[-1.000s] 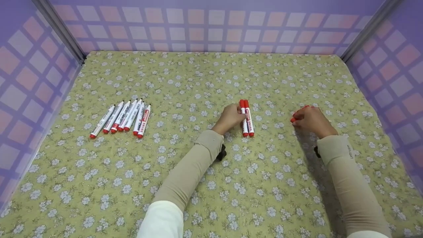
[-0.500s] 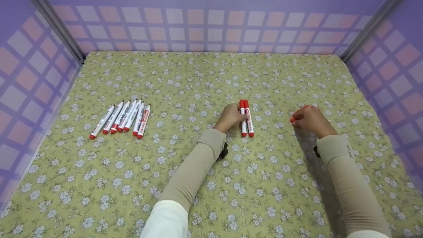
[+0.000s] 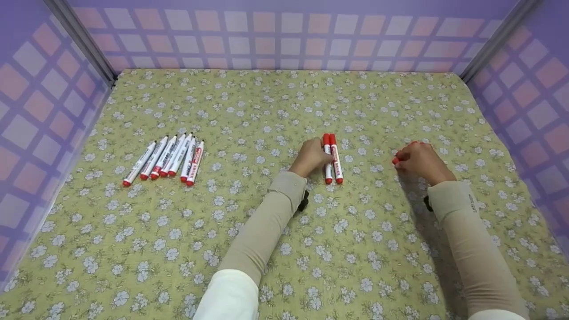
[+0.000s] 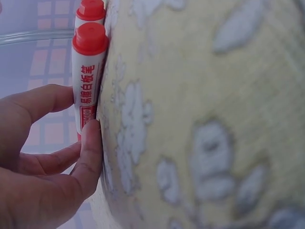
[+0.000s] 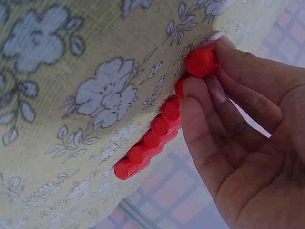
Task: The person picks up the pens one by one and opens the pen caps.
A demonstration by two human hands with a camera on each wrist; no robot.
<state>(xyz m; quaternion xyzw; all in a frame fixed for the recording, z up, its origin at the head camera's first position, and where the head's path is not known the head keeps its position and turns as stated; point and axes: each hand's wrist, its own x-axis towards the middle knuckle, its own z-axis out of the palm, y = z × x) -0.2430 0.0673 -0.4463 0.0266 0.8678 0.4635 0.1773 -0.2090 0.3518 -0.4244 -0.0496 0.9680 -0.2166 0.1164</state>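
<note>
Two capped whiteboard markers lie side by side near the middle of the cloth, a left marker and a right marker. My left hand pinches the left marker, its thumb and fingers around the white barrel in the left wrist view, below the red marker cap. Farther right, my right hand pinches a loose red cap between thumb and fingers. This cap is at the near end of a row of several red caps on the cloth; in the head view the hand hides most of them.
To the left, several uncapped markers lie in a slanted row, tips pointing away and red ends toward me. A floral yellow cloth covers the table. Purple checked panels enclose its back and sides.
My left forearm has shifted slightly to the right while that hand stays on the left marker. The right hand holds its place at the caps.
</note>
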